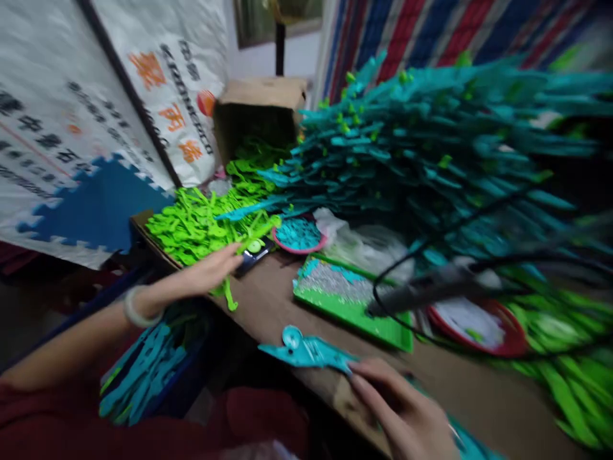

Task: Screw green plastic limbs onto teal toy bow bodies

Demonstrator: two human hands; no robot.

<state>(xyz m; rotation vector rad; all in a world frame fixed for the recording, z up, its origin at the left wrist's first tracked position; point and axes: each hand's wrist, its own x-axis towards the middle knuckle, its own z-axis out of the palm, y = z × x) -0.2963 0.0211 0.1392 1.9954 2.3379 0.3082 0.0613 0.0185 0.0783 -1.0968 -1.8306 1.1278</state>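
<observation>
My left hand (211, 271), a pale bangle on its wrist, reaches to the pile of small bright-green plastic pieces (201, 220) at the table's left end; its fingers look loosely closed on a green piece (228, 295) that hangs below them. My right hand (407, 409) rests low at the table's near edge, fingers pressed on the tail of a flat teal plastic piece (306, 350) with a round head. The picture is smeared by motion.
A big heap of teal leaf-shaped pieces (431, 147) fills the back right. A green tray (354, 313), a pink dish (299, 235), a red dish (474, 322), a dark corded tool (421, 291), a phone (253, 252), a cardboard box (261, 115), and a bin of teal pieces (143, 370) are also here.
</observation>
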